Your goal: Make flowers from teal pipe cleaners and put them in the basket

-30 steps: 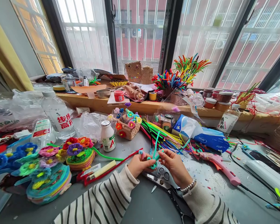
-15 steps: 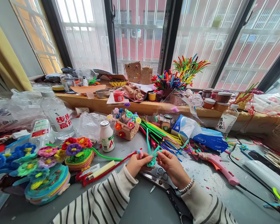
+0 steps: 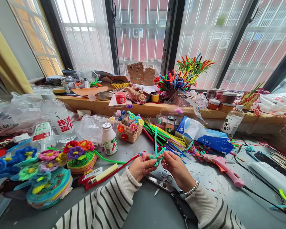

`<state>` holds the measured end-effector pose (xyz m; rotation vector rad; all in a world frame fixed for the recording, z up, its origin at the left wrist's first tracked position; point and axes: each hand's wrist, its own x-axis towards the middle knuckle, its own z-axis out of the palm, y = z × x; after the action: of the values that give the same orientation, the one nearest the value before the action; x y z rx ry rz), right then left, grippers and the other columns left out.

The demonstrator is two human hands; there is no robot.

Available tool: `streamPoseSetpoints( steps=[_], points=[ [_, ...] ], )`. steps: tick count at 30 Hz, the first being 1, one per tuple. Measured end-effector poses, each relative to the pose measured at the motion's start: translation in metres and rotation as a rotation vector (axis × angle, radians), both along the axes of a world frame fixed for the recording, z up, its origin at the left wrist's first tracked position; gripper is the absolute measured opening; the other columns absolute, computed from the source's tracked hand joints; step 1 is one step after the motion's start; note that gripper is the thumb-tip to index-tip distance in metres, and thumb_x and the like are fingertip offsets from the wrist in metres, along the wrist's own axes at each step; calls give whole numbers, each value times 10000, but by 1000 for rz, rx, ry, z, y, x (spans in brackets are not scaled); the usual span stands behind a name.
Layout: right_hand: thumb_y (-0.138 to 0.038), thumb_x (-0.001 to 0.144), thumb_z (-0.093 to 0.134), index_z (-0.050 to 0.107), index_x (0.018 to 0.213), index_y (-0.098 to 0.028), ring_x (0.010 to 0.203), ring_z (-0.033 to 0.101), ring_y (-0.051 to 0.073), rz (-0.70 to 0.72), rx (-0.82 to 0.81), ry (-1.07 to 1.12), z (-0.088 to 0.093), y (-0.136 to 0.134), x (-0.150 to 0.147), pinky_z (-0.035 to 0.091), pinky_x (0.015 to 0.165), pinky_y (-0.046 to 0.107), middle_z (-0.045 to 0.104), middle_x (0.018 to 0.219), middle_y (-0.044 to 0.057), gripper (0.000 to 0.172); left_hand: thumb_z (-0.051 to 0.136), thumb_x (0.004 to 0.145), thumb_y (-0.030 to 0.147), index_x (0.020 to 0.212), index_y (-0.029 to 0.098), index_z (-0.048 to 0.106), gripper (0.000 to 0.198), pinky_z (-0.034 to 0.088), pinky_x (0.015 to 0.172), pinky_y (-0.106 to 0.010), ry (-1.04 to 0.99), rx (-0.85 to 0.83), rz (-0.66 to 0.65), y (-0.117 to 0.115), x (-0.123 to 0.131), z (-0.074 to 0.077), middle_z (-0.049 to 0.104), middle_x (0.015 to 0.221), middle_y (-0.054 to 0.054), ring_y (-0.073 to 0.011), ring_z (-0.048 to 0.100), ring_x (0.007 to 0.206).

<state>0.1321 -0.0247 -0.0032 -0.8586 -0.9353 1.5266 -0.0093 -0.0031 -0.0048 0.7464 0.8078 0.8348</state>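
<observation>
Teal stem [image 3: 155, 147] is held up between both hands, over the table [image 3: 147, 211], above scissors [image 3: 165, 185] & in front of the stem bundle [image 3: 162, 137]. Progress, as judged: part done. Small loops are bent & gathered in a cluster; a long end (upright) & a short end (slanted to R) are left unlooped. Whether the loops are fastened can't be told. L hand [image 3: 141, 166]: nearly closed; cluster is clamped btwn thumb & fingers at its L side. R hand [image 3: 175, 166]: thumb & index brought together; short end is pinched near its tip, other fingers curled. Glue gun [image 3: 225, 168] is untouched, well apart to R. Flowers are seen in basket [image 3: 132, 136], behind.
</observation>
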Motion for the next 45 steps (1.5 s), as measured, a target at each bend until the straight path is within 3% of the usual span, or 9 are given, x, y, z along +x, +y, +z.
streamPoseSetpoints(
  steps=[5, 13, 19, 22, 25, 29, 39, 45],
  points=[
    [-360, 596, 602, 525, 622, -144, 448, 375, 50, -34, 3, -38, 1, 2, -1, 280, 439, 183, 522, 560, -22, 231, 688, 480, 161, 582, 126, 556, 171, 425, 583, -222, 41, 0, 36, 1, -1, 0, 590, 561, 12, -90, 545, 526],
    [-304, 606, 604, 494, 610, -154, 444, 342, 44, -68, 30, -90, -3, 0, 0, 259, 438, 187, 547, 589, -25, 187, 689, 473, 135, 572, 131, 545, 175, 446, 609, -239, 11, 14, 44, 1, 1, -1, 576, 568, 21, -92, 545, 543],
    [-308, 606, 597, 489, 617, -155, 425, 313, 35, -36, -5, -91, -2, -1, -1, 223, 409, 184, 549, 623, -19, 188, 659, 534, 193, 605, 144, 534, 151, 439, 668, -266, -1, 1, -21, 3, -3, -2, 613, 658, 7, -121, 582, 608],
    [-318, 574, 613, 489, 576, -153, 392, 269, 26, -3, -46, -106, 2, -1, 1, 174, 386, 184, 515, 553, -40, 206, 675, 504, 213, 600, 125, 532, 193, 442, 611, -258, 84, 48, -60, 6, -6, 1, 609, 594, 4, -125, 582, 559],
    [-314, 544, 631, 491, 545, -150, 423, 312, 40, 9, -78, -167, 8, -1, 4, 181, 399, 183, 518, 534, -36, 216, 699, 454, 218, 570, 116, 523, 234, 443, 553, -252, 160, 81, -123, 9, -9, 2, 596, 514, 12, -133, 582, 524],
    [-300, 533, 637, 496, 521, -145, 411, 289, 41, -6, -11, -288, 13, -1, 6, 174, 407, 193, 532, 498, -40, 210, 703, 440, 222, 546, 120, 519, 236, 446, 519, -246, 184, 86, -192, 9, -10, 1, 596, 484, 15, -126, 578, 490],
    [-275, 558, 634, 488, 547, -152, 426, 294, 39, 44, 74, -316, 4, 2, 6, 187, 415, 191, 415, 466, -74, 191, 689, 467, 204, 553, 122, 516, 210, 440, 512, -241, 210, 61, -314, 7, -9, -4, 605, 477, 11, -131, 585, 489],
    [-358, 634, 558, 530, 636, -152, 463, 330, 53, -29, 78, -234, 9, 4, 7, 209, 417, 186, 504, 571, -26, 208, 671, 516, 197, 607, 125, 518, 192, 435, 519, -198, 115, -24, -136, 6, -6, -2, 628, 543, -5, -123, 600, 537]
  ],
)
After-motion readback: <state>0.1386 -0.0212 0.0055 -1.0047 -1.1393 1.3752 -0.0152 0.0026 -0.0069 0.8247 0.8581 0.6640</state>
